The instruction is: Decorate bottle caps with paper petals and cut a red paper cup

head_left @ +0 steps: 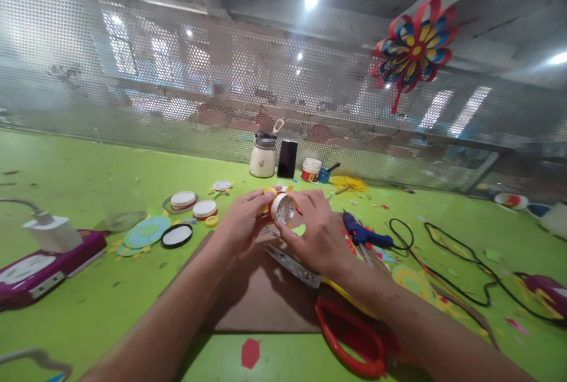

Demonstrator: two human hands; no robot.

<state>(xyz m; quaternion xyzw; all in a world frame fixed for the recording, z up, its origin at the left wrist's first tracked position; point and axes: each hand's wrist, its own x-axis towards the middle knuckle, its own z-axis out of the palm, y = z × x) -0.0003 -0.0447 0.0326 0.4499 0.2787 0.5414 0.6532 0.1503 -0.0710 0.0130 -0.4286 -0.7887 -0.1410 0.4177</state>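
In front of me, above a brown board (252, 305), both hands close on a small round white lid-like piece (280, 207) with red and yellow trim. My left hand (245, 219) grips its left side with thumb and fingers. My right hand (315, 231) curls around the right side, its fingertips partly hidden behind the piece. Below the right hand lie open scissors (349, 335) with red and yellow handles, their blades over the board. A red paper hexagon (250, 353) rests near the board's front edge.
White lids (205, 209), a black-rimmed disc (176, 235) and a purple power strip (53, 264) lie left. A blue glue gun (365, 234) and its black cable are right. Behind stand a white bottle (263, 157), a phone (287, 159) and a tub (310, 169).
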